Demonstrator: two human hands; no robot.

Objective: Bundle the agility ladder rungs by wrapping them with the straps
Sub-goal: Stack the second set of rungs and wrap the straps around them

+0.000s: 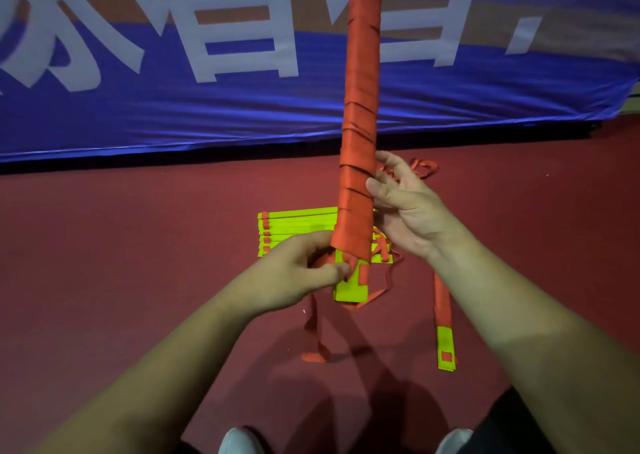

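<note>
A long bundle of rungs point(360, 107), wrapped in orange strap, stands nearly upright and runs out of the top of the view. Its bare yellow-green end point(348, 289) shows at the bottom. My left hand point(304, 270) grips the bundle near that lower end. My right hand point(405, 204) rests against the bundle's right side, fingers pinching the orange strap point(388, 173). Loose orange strap point(377, 294) hangs below the bundle and trails onto the floor.
A stack of yellow-green rungs point(294, 228) lies on the red floor behind the bundle. Another strapped rung bundle point(445, 336) lies at the right. A blue banner point(173, 114) with white characters covers the back. My shoes point(239, 441) show at the bottom edge.
</note>
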